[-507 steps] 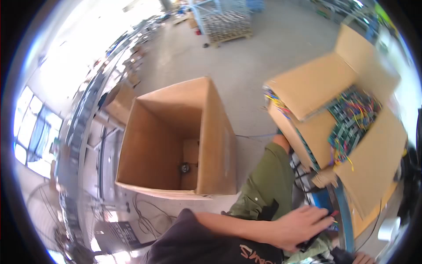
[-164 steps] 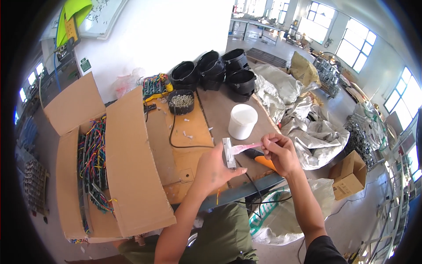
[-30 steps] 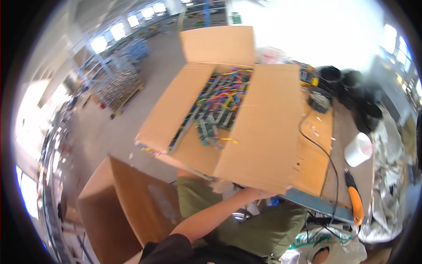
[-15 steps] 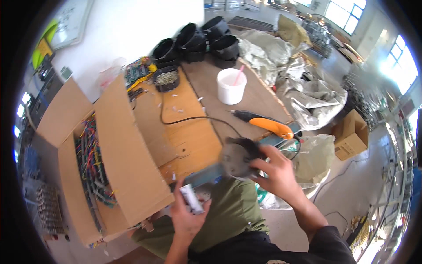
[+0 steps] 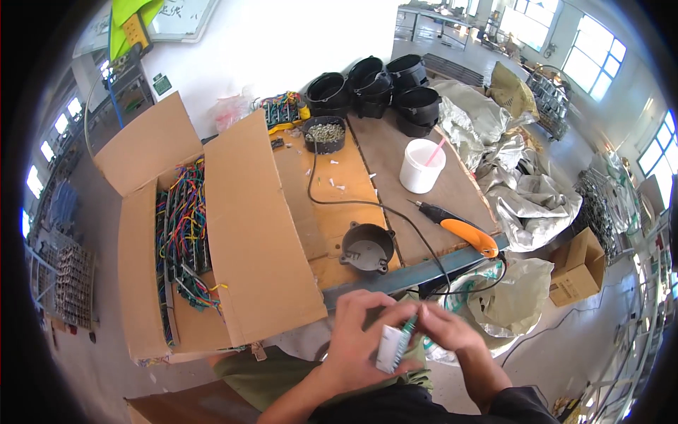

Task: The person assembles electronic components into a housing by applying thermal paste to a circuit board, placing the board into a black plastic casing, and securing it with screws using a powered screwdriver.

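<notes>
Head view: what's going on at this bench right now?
A person holds a small white part with green wires in the left hand while the right hand pinches its top end, in front of the workbench. On the bench sit a black round housing, an orange-handled tool, a white bucket and an open cardboard box of coloured wires.

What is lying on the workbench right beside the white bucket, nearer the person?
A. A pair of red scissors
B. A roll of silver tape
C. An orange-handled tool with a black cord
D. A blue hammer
C: an orange-handled tool lies on the workbench just below the white bucket, with its black cord looping back across the bench top; no scissors, hammer or tape show there.
</notes>
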A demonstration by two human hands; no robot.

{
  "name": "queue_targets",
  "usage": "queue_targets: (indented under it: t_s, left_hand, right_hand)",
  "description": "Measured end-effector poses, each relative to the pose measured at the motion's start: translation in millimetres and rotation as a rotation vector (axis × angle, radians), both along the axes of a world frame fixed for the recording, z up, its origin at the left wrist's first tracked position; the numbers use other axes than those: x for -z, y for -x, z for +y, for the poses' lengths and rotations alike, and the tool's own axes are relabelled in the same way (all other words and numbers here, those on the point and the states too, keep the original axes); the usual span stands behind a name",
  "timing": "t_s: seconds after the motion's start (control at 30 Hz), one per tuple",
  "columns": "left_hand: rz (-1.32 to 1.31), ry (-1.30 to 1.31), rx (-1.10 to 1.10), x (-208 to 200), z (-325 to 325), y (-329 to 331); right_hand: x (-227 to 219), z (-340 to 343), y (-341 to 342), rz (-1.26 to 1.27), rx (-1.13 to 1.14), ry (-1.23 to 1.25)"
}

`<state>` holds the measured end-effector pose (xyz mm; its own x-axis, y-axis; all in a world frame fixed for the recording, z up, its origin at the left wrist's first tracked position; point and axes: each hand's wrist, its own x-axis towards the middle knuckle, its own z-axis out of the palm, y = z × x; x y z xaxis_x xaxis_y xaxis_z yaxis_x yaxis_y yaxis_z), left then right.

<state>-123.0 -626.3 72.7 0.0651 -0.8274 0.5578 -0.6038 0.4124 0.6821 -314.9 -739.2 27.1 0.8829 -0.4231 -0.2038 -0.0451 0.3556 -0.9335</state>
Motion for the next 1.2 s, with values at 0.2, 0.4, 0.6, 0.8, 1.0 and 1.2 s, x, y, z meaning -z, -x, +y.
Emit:
queue_targets:
  t_s: [0.2, 0.4, 0.6, 0.8, 1.0, 1.2]
  left_hand:
    - [-0.094, -0.135, 0.293, -14, -23, 5]
    - [0.125, -0.129, 0.32, -6, -33, 14]
    - [0.579, -0.384, 0.303, 22, -31, 13]
    - [0.093, -0.241, -0.46, 78, -31, -12]
    - [0.257, -0.089, -0.509, 99, -96, -19]
    - [0.445, -0.201, -0.154, 98, -87, -63]
  right_hand:
    - [71, 12, 20, -0.257, -0.27, -0.303]
    - [59, 7, 21, -0.312, -0.239, 0.14]
    - [26, -5, 2, -0.357, -0.015, 0.0]
    - [-27, -73, 9, -0.053, 0.19, 0.585]
    - [-81, -158, -38, -0.061, 0.053, 1.584]
    - [-92, -172, -73, -0.039, -0.148, 1.884]
